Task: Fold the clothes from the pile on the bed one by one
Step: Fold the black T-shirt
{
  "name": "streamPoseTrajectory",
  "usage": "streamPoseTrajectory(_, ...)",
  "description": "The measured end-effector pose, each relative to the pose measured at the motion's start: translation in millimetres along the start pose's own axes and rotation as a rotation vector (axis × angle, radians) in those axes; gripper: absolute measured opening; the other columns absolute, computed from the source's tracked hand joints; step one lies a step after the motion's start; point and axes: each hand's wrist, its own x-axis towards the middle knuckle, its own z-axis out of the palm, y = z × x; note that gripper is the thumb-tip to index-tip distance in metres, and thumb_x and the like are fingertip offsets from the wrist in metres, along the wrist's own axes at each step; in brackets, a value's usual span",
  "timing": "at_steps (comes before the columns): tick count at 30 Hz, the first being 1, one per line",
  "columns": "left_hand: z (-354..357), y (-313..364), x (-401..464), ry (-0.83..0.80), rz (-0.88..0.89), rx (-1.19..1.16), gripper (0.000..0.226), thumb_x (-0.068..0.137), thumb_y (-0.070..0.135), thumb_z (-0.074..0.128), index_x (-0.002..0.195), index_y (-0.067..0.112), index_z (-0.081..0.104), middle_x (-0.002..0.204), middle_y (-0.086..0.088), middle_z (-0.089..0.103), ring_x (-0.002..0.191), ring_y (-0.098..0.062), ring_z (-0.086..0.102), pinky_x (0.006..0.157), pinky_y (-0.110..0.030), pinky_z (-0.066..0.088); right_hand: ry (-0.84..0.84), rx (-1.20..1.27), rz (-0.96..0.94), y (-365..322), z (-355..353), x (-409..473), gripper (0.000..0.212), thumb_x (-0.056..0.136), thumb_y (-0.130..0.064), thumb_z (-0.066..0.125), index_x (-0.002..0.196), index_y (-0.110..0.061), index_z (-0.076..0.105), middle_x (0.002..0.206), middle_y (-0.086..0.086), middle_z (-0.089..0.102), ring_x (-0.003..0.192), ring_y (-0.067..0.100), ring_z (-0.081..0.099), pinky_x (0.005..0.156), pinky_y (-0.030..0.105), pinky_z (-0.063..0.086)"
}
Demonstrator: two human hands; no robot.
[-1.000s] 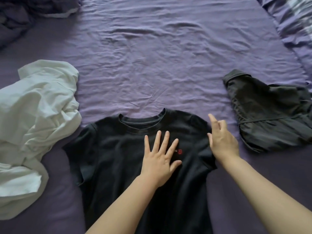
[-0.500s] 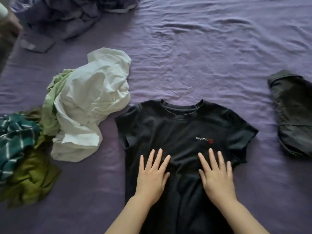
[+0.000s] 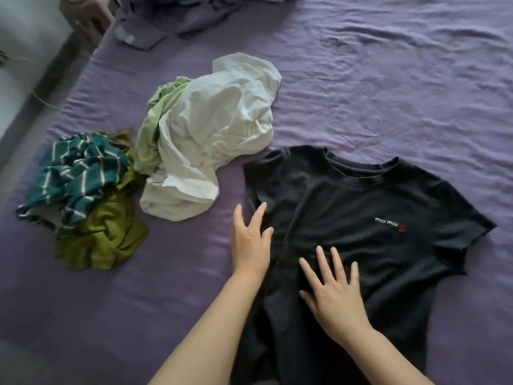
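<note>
One black T-shirt [image 3: 361, 207] laid flat; left hand [image 3: 249, 243] and right hand [image 3: 333, 290], fingers released, flat on it. Four crumpled garments [image 3: 211, 134] left.

— Where is everything, taking the T-shirt [image 3: 361, 207] as the mark?
— It lies flat on the bed [image 3: 388, 79], collar away from the person. The right hand [image 3: 334, 298] rests on its front; the left hand [image 3: 249, 245] sits at its left edge.
— And the pile?
— Left of the T-shirt: a crumpled shirt [image 3: 211, 140] just beside it, a striped garment [image 3: 75, 173] further left.
</note>
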Motion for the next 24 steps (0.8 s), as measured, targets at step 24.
streamPoseTrajectory(24,-14.9,-45.6,-7.0,-0.196,0.194,0.296,0.077,0.089,0.026,0.063,0.151,0.027,0.018,0.158,-0.012,-0.003,0.143,-0.030,0.013,0.114,-0.039,0.022,0.099,-0.028,0.038,-61.7,12.5,9.5,0.059,0.082,-0.054,0.034,0.134,-0.030,0.048,0.142,0.013,0.046,0.132,0.036,0.039,0.101,0.058,0.022)
